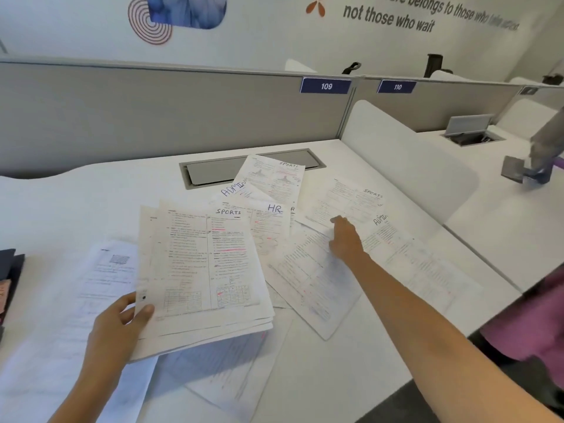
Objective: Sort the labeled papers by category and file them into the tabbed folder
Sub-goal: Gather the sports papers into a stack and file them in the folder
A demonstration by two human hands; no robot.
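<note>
A stack of papers (207,264), its top sheet marked SPORTS, is held just off the bench (91,203) in the left hand (122,322), thumb on top and fingers curled under the near left corner; the right hand (346,239) reaches across the spread, fingers stretched forward with the tips pressed on another SPORTS sheet (345,199) at the far right, nothing pinched as far as the view shows; more labelled sheets lie loose and overlapping between the hands, among them a third SPORTS page (271,178), an ADMIN sheet (235,189), an HR sheet (271,221) and a second ADMIN page (387,230); sorting looks to be in its early part, the SPORTS pile being gathered, while ADMIN and HR appear ungrouped and nothing is seen filed; a dark object (9,270) at the bench's left edge may be the folder, though too little shows to tell; a grey hatch (219,174) sits in the bench behind the papers, before a partition (183,111) numbered 109.
</note>
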